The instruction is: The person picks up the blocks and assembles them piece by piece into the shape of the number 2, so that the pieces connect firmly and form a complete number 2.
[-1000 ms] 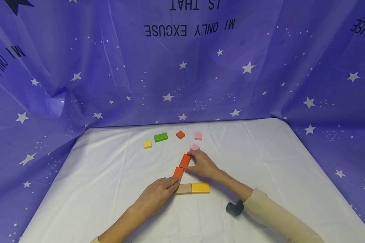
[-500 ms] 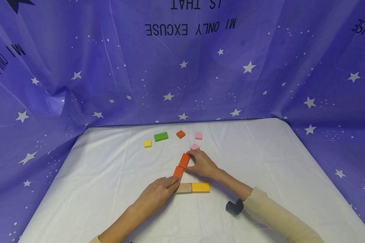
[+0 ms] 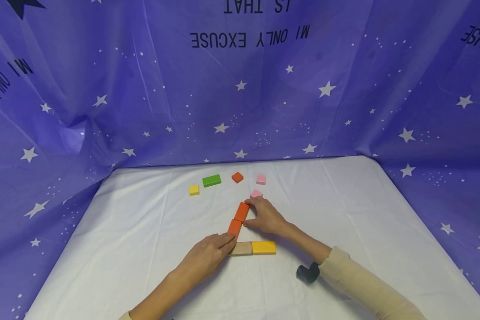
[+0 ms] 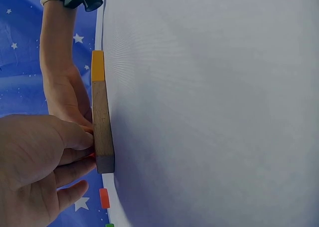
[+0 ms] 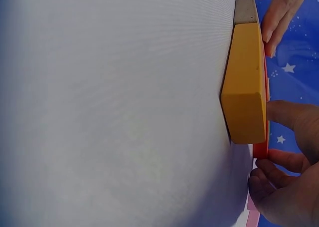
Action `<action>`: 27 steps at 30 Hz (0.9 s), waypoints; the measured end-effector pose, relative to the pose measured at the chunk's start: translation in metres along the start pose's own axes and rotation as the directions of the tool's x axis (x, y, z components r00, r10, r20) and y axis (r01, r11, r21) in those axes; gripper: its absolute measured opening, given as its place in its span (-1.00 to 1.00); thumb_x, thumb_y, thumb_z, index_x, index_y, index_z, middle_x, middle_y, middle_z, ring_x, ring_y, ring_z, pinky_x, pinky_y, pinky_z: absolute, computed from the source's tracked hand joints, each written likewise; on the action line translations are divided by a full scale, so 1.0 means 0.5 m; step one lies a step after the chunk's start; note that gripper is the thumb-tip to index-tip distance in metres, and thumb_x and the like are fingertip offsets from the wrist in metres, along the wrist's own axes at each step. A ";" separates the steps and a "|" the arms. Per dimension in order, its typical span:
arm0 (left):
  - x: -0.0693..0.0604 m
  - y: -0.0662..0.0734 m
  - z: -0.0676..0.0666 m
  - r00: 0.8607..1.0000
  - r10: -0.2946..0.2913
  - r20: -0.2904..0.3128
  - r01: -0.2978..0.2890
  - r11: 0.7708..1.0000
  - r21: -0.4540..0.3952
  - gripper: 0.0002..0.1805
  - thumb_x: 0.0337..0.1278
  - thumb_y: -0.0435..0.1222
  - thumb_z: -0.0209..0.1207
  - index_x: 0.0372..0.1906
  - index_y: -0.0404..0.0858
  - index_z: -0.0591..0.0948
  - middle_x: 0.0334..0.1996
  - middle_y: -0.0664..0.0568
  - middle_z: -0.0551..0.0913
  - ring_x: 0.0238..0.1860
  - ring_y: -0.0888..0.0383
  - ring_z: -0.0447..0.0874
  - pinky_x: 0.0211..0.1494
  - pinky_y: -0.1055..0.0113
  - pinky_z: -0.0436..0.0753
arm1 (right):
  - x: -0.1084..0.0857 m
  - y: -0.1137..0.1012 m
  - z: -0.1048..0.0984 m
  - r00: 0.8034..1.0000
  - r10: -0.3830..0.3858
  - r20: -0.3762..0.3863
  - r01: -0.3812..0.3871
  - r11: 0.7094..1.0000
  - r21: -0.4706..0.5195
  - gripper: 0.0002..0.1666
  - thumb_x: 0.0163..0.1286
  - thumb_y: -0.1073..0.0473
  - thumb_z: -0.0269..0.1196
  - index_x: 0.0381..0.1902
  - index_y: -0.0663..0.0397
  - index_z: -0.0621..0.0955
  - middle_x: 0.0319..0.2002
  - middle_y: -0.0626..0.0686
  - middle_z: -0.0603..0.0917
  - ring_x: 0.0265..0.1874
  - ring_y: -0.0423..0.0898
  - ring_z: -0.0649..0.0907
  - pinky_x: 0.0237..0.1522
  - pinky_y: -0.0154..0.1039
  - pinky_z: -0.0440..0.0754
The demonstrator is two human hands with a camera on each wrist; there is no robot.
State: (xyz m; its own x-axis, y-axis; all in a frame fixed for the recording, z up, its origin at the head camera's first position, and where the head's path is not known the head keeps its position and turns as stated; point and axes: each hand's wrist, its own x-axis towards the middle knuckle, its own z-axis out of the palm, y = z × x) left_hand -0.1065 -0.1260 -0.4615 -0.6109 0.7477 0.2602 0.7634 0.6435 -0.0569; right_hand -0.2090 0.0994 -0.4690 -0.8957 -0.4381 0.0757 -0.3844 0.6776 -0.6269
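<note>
Two flat red rectangular blocks lie end to end on the white cloth, slanting away to the right. The far red block [image 3: 242,211] is gripped by my right hand [image 3: 266,216], thumb at its near side and fingers at the far end. On the near red block [image 3: 234,227], my left hand [image 3: 206,255] holds the lower end, its fingers covering part of it. Beside those fingers a plain wooden block [image 3: 242,248] meets a yellow-orange block [image 3: 264,247] in a straight row. The wooden block's left end is hidden in the head view; the left wrist view shows it.
Behind the hands lie a small yellow block [image 3: 194,190], a green rectangular block [image 3: 211,180], a small red block [image 3: 237,177] and two pink blocks, one pink block [image 3: 256,194] close to the right fingers. A dark device [image 3: 308,273] sits at the right wrist. A purple star-patterned curtain [image 3: 240,111] hangs behind.
The far red block has shifted very slightly left against the near one. Both hands keep their places, and the other blocks stay where they were.
</note>
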 end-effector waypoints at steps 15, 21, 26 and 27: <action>-0.001 -0.001 0.001 1.000 0.001 -0.012 -0.001 1.000 -0.009 -0.57 0.14 -0.43 0.34 0.15 -0.30 0.66 0.16 -0.06 0.62 0.18 0.07 0.59 0.22 0.22 0.57 | 0.003 0.001 0.002 1.000 0.003 0.022 -0.003 1.000 -0.005 -0.25 0.10 0.16 0.53 0.23 0.28 0.55 0.16 0.18 0.58 0.21 0.13 0.50 0.33 0.00 0.40; -0.001 -0.001 0.001 1.000 -0.004 -0.007 0.004 1.000 -0.016 -0.58 0.15 -0.44 0.33 0.16 -0.30 0.66 0.16 -0.06 0.62 0.19 0.07 0.59 0.23 0.21 0.57 | 0.006 0.000 0.001 0.999 0.014 0.039 -0.014 1.000 -0.016 -0.25 0.12 0.16 0.53 0.25 0.26 0.54 0.20 0.19 0.56 0.25 0.14 0.47 0.36 0.00 0.37; -0.001 -0.001 0.001 1.000 -0.002 -0.011 0.002 1.000 -0.016 -0.58 0.15 -0.45 0.32 0.15 -0.31 0.65 0.16 -0.06 0.62 0.19 0.07 0.59 0.23 0.21 0.57 | 0.008 0.002 0.003 0.999 0.013 0.039 -0.013 1.000 -0.020 -0.25 0.12 0.17 0.53 0.26 0.25 0.54 0.20 0.18 0.57 0.25 0.13 0.47 0.36 -0.01 0.36; -0.001 -0.001 0.001 1.000 -0.002 -0.011 0.001 1.000 -0.014 -0.58 0.15 -0.45 0.32 0.15 -0.30 0.65 0.16 -0.06 0.62 0.19 0.07 0.59 0.23 0.21 0.57 | 0.009 0.002 0.003 0.999 0.011 0.040 -0.010 1.000 -0.022 -0.25 0.12 0.17 0.53 0.26 0.25 0.54 0.20 0.18 0.57 0.25 0.13 0.47 0.36 -0.01 0.36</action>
State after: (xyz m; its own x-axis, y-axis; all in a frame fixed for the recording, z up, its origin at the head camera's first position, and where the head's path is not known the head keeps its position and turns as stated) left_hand -0.1065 -0.1266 -0.4619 -0.6097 0.7449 0.2708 0.7653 0.6422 -0.0435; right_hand -0.2128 0.0971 -0.4705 -0.8901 -0.4541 0.0381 -0.3806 0.6948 -0.6102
